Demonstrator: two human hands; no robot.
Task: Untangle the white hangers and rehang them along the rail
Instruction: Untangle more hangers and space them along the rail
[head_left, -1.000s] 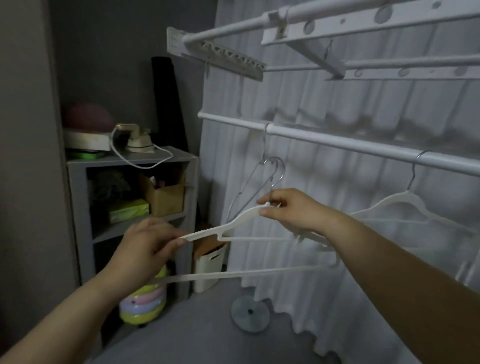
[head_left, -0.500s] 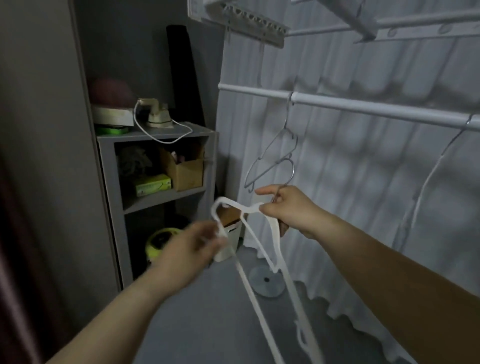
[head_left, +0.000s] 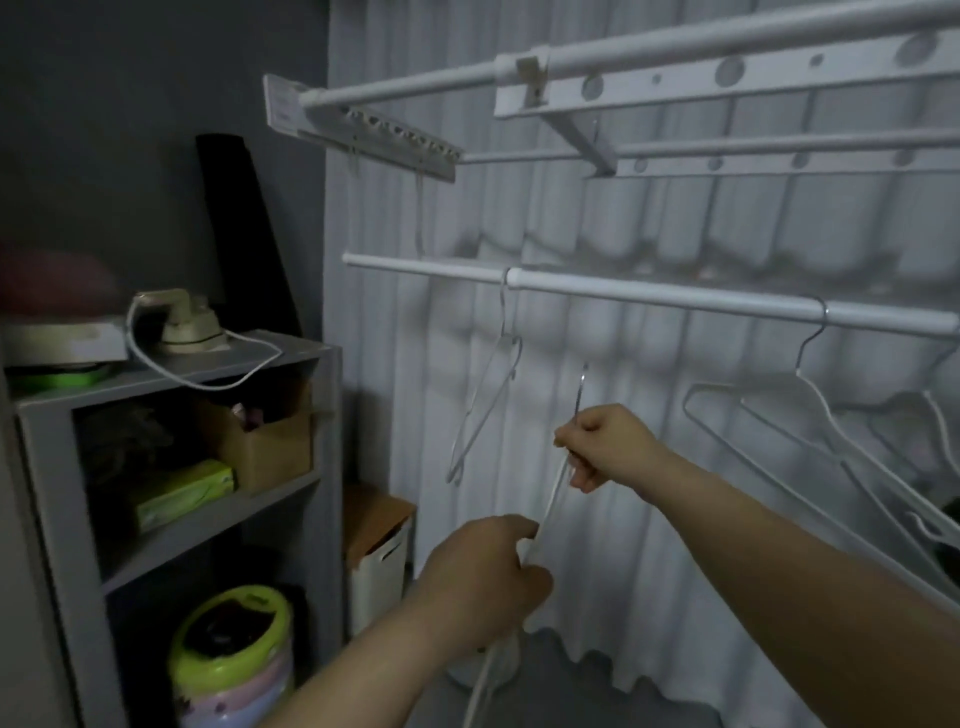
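No text, label, brand or number is showing clearly enough to read. A pale tag (head_left: 280, 106) on the end of the upper drying rack (head_left: 400, 141) and the print on the green box (head_left: 179, 491) sitting on the shelf (head_left: 218, 521) are blurring in the dim light, too soft to make out.

1. Rail (head_left: 675, 300): open stretch btw. wire hanger (head_left: 483, 410) (L) and hung white hangers (head_left: 818, 402) (R); held hanger (head_left: 551, 501) just below it.
2. Upper rack (head_left: 727, 88) overhead limits approach from above.
3. Shelf unit (head_left: 171, 376) blocks far L; curtain (head_left: 649, 364) close behind rail.
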